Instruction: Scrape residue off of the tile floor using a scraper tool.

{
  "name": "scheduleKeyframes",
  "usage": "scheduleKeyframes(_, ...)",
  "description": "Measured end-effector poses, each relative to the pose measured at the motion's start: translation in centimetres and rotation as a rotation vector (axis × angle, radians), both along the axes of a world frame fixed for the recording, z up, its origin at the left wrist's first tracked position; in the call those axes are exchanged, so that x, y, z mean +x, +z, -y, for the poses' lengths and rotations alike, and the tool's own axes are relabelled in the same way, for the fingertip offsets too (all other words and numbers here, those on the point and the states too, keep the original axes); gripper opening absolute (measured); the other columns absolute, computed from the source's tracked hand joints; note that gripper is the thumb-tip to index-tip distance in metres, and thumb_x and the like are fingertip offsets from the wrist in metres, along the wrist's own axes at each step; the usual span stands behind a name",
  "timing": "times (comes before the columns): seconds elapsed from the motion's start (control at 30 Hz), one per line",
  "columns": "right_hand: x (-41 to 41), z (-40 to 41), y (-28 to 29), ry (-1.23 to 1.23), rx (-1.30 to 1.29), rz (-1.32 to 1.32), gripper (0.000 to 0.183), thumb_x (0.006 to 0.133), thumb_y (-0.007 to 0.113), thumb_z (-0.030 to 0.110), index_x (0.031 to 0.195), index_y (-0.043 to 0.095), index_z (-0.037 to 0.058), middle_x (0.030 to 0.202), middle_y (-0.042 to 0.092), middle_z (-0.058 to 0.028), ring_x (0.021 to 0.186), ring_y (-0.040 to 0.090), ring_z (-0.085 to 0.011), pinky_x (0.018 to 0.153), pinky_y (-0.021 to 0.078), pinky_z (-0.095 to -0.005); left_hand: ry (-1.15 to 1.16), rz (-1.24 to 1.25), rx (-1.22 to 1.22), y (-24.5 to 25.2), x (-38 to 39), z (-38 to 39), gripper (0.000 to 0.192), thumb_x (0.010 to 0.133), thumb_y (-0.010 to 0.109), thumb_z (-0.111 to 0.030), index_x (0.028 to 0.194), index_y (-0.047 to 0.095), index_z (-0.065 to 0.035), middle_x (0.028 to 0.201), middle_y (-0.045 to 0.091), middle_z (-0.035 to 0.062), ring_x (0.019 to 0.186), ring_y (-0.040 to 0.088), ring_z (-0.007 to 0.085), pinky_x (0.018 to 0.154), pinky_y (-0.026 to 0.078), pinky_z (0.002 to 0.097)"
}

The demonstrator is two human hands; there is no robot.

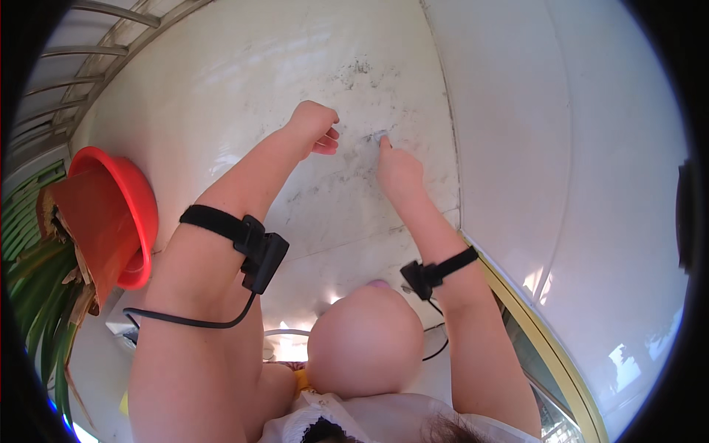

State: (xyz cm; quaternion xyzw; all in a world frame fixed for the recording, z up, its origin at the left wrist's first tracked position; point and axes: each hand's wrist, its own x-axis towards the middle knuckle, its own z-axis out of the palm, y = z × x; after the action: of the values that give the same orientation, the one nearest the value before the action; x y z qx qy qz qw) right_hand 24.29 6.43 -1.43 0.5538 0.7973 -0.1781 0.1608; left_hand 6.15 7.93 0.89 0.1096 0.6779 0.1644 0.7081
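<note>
A pale, glossy surface (266, 83) with dark grime marks (357, 69) lies before me. My right hand (400, 169) holds a small pale piece (380, 135) against a dirty patch, its index finger extended along it; what the piece is cannot be told. To the left and slightly farther up, my left hand (320, 130) hovers near the marks with loosely curled fingers and nothing visible in it. Each forearm wears a black strap, the left one with a black device (263, 255), the right one with a smaller device (420, 279).
At the left, a potted plant with long green leaves (47, 299) stands by a red plastic basin (141, 205). Metal bars (83, 51) cross the upper left. A white panel (509, 111) and a yellow frame (537, 326) border the right. My bent knee (365, 338) is below my hands.
</note>
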Motion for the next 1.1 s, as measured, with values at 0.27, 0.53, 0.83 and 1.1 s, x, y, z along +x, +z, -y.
scheduleKeyframes(0.27,1.2,-1.6,-0.6,-0.142,-0.082,0.061,0.029,0.078,0.042,0.007,0.105,0.048,0.0005,0.081,0.060,-0.0200,0.077,0.060,-0.0322,0.066,0.0468,-0.0420,0.031,-0.023,0.027,-1.0,0.4,-0.4,0.023,0.079,0.047,-0.012,0.095,0.051,0.0038,0.076,0.054,0.0139,0.060,0.056,0.0221,0.054,0.052,0.0335)
scheduleKeyframes(0.53,1.3,-4.2,0.6,-0.173,-0.026,0.014,0.030,0.078,0.041,0.008,0.107,0.047,-0.0001,0.082,0.060,-0.0192,0.077,0.060,-0.0321,0.065,0.0469,-0.0425,0.010,0.009,0.040,-0.6,2.3,0.2,0.022,0.079,0.047,-0.011,0.094,0.051,0.0049,0.076,0.054,0.0138,0.058,0.055,0.0222,0.055,0.051,0.0330)
scheduleKeyframes(0.83,1.8,-5.0,1.4,-0.215,-0.107,0.065,0.032,0.081,0.038,0.010,0.110,0.045,-0.0014,0.088,0.060,-0.0187,0.084,0.059,-0.0324,0.070,0.0459,-0.0428,0.022,0.006,0.056,-0.8,2.6,0.3,0.022,0.078,0.047,-0.010,0.093,0.052,0.0050,0.075,0.054,0.0138,0.060,0.055,0.0231,0.055,0.051,0.0337)
scheduleKeyframes(1.1,3.9,-1.4,0.2,-0.172,-0.070,0.143,0.032,0.078,0.042,0.008,0.108,0.048,0.0008,0.085,0.060,-0.0170,0.081,0.059,-0.0324,0.068,0.0463,-0.0423,0.010,0.005,0.033,-1.2,2.2,0.8,0.020,0.078,0.048,-0.010,0.092,0.052,0.0038,0.075,0.054,0.0134,0.060,0.055,0.0229,0.055,0.051,0.0338)
